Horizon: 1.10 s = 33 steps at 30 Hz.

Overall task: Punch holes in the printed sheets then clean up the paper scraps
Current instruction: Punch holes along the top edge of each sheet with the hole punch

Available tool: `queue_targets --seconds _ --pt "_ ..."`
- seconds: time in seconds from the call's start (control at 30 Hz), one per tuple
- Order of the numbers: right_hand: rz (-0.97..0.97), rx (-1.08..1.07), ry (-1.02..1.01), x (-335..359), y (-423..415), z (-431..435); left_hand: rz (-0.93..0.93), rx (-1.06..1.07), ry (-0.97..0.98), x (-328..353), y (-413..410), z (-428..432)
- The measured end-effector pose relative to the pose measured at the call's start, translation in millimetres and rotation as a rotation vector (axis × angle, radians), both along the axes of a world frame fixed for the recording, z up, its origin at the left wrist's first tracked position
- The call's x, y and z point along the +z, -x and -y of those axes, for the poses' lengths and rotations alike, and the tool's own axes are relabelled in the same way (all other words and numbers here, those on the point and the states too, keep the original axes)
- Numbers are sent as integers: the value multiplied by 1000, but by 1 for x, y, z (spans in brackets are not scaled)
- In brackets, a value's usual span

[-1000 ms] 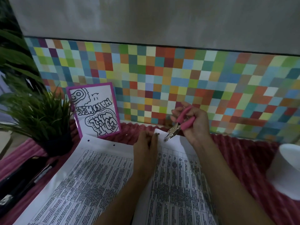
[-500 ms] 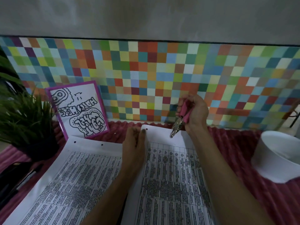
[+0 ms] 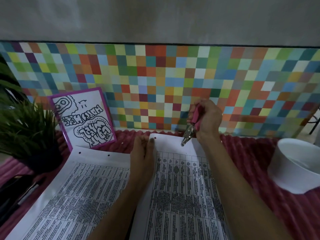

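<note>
Two printed sheets lie side by side on a pink ribbed cloth (image 3: 245, 153). The left sheet (image 3: 81, 187) has two punched holes along its top margin. The right sheet (image 3: 181, 187) shows one hole near its top left corner. My left hand (image 3: 142, 153) rests flat on the right sheet's left edge, fingers straight. My right hand (image 3: 206, 118) grips a pink-handled hole punch (image 3: 191, 127), handles squeezed together. Its metal jaws sit over the top margin of the right sheet. A small paper dot (image 3: 122, 143) lies on the cloth near the framed picture.
A framed drawing (image 3: 83, 116) leans against the colourful checkered wall panel (image 3: 173, 84). A potted green plant (image 3: 26, 132) stands at left, with dark objects (image 3: 15, 193) below it. A white bowl (image 3: 297, 165) sits at right.
The right hand squeezed the punch handles together and brought the jaws down onto the top margin of the right sheet. The view shifted rightward. The left hand stayed on the sheet.
</note>
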State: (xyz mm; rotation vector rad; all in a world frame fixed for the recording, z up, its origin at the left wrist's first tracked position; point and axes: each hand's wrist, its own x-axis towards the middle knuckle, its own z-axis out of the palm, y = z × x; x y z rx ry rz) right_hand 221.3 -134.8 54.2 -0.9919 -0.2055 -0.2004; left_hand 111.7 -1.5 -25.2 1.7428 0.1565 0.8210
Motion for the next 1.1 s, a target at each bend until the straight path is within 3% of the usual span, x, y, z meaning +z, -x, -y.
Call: queue_targets --seconds 0.6,0.73,0.83,0.9,0.97,1.1 --pt "24 -30 -25 1 1 0 -19 7 -14 1 0 -1" --pt "30 -13 15 3 0 1 58 62 -439 28 -4 6" --pt "23 -13 8 4 -1 0 -59 8 -904 38 -17 16" --pt "36 -17 9 5 0 1 -99 -37 -1097 35 -24 17" --pt "58 -12 17 7 2 3 -93 -79 -1154 32 -28 16" --pt "52 -3 16 11 4 6 -85 -130 -1037 27 -33 11"
